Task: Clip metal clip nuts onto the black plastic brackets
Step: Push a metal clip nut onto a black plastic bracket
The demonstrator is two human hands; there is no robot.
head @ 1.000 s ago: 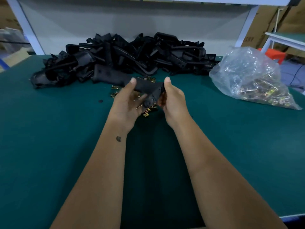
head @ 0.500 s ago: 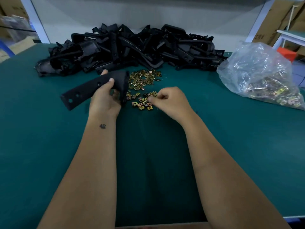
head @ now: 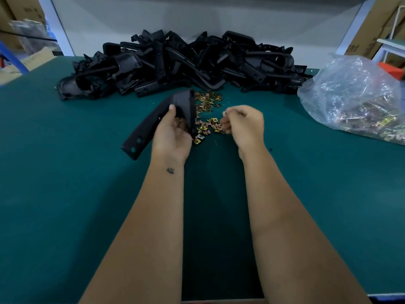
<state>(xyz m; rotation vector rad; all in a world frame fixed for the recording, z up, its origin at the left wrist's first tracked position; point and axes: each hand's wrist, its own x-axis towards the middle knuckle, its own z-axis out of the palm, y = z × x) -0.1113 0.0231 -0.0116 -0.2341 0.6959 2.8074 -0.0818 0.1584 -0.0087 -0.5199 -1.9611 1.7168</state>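
Nearest the viewer, the front edge of the green-topped table [head: 65,216] runs along the bottom of the view, and two bare forearms reach forward over it. Broad bare surface lies to the left of the left arm and to the right of the right arm, with a dark strip of mat between them.

The left hand [head: 172,133] grips a black plastic bracket [head: 157,121], thumb on its upper face and fingers curled beneath. The bracket is raised and tilted: its holed end points down and to the left, while its wider end stands up beside the loose clip nuts [head: 207,119]. The right hand [head: 243,123] is curled, its fingertips pinching a small pale piece, apparently a single clip nut, though it is too small to tell for certain. This hand hovers just right of the scattered nuts, and the two hands lie near each other with the nuts between them.

The gold-coloured nuts spread on the mat from just beyond the hands toward the pile of brackets [head: 186,62], which is heaped across the far edge of the table against a pale wall panel. At far right, near the table's right edge, a clear plastic bag [head: 350,95] holds more metal pieces. Cardboard boxes [head: 372,27] stand beyond the table corners.
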